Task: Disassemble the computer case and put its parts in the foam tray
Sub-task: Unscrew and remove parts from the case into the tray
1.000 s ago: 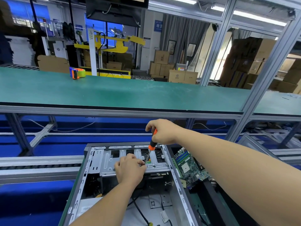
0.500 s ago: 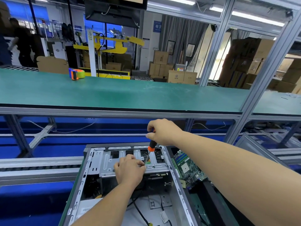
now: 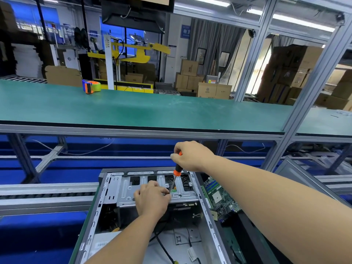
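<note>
Right hand point(image 3: 192, 157) clamps screwdriver point(image 3: 176, 175) | left hand point(image 3: 152, 201) fingers pinch its tip at bracket point(image 3: 150, 189) | risk: your tip slips, screw drops into case point(image 3: 202, 221)

Signs and labels – little of it legible

A blue wall sign point(image 3: 185, 31) on the far wall bears white Chinese characters, the first reading "收". A brown cardboard box point(image 3: 207, 90) carries a round printed logo – its lettering too small to read. A white barcode sticker point(image 3: 101, 245) sits inside the case, digits unreadable.

Metal bracket point(image 3: 152, 187) spans the computer case point(image 3: 106, 197) top; lower bay open.
</note>
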